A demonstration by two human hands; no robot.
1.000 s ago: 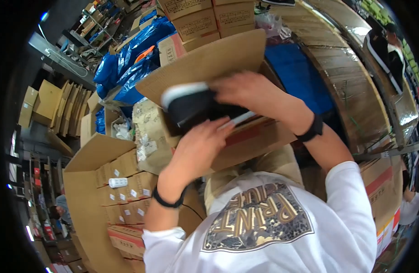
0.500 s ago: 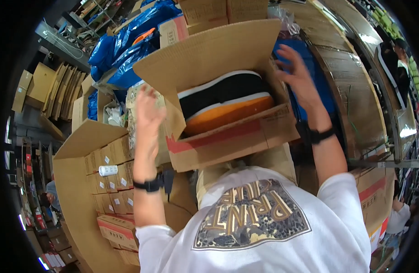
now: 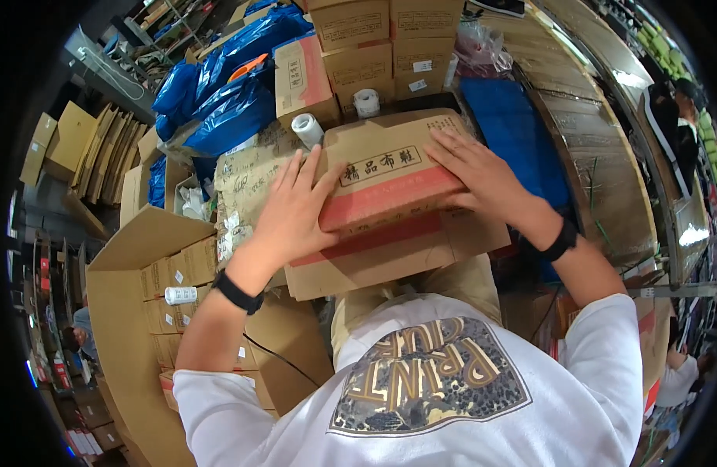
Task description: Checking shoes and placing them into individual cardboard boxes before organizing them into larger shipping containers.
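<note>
Remotely, I see the cardboard box (image 3: 397,201) toward twelve o'clock, lid (image 3: 391,159) down. Spread flat, the left hand (image 3: 291,204) touches its nine o'clock side, the right hand (image 3: 487,180) its three. A white roll (image 3: 308,131) stands near ten.

From my end I've got a brown carton (image 3: 397,183), lid (image 3: 380,144) down, red band (image 3: 401,202) along its near side; left hand (image 3: 294,206) is spread against its left edge, right hand (image 3: 483,177) lies over the lid's right end; two white rolls (image 3: 308,134) stand just behind it; stacked cartons (image 3: 358,74) rise past those; shiny blue bags (image 3: 226,115) sit up left, and lower left there's a big open carton (image 3: 113,327) holding smaller boxes (image 3: 196,263).
</note>
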